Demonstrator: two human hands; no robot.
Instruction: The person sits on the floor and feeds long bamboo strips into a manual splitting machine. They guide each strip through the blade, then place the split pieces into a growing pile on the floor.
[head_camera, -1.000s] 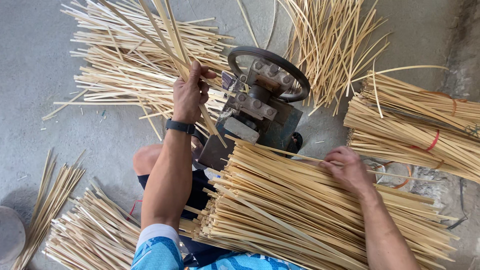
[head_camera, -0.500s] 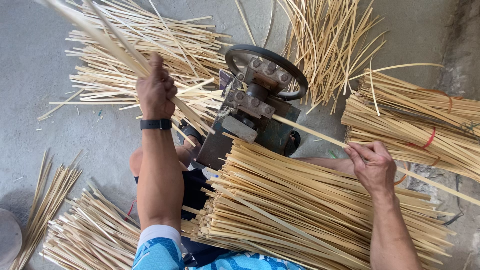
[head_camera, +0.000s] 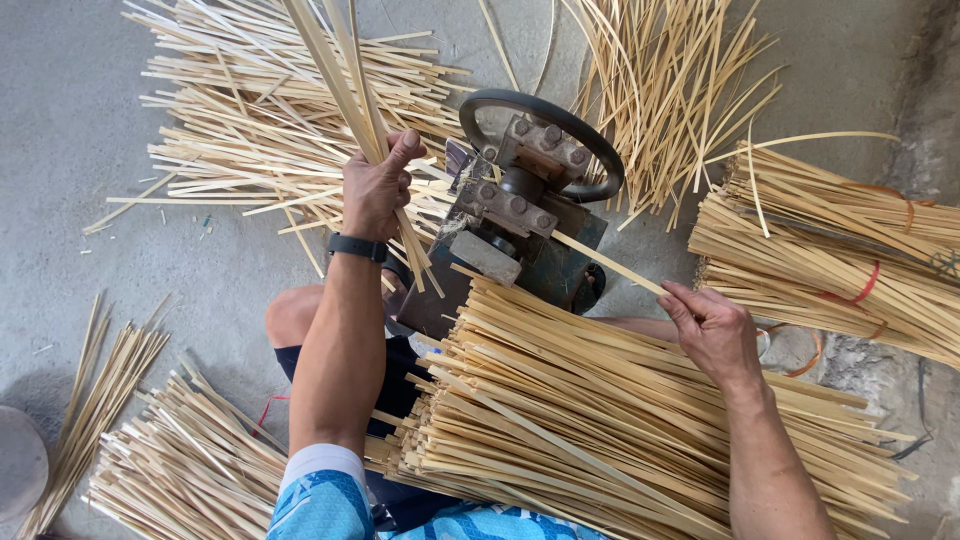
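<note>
Bamboo strips (head_camera: 345, 70) are gripped in the closed left hand (head_camera: 375, 185); the right hand (head_camera: 712, 325) pinches one strip (head_camera: 610, 265) at the splitting machine (head_camera: 520, 215). Large lap stack (head_camera: 600, 430) remains unprocessed, by appearance.

Pale tan strips (head_camera: 600, 430); black wristband (head_camera: 357, 247); grey floor (head_camera: 60, 120).

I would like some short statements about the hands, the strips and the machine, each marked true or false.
1. The left hand grips a bunch of thin strips. True.
2. The right hand lies flat on the floor. False: it pinches one strip that leads to the machine.
3. The left wrist bears a dark band. True.
4. The machine has a red wheel. False: its ring is dark.
5. Red ties hold the bundle at the right. True.
</note>
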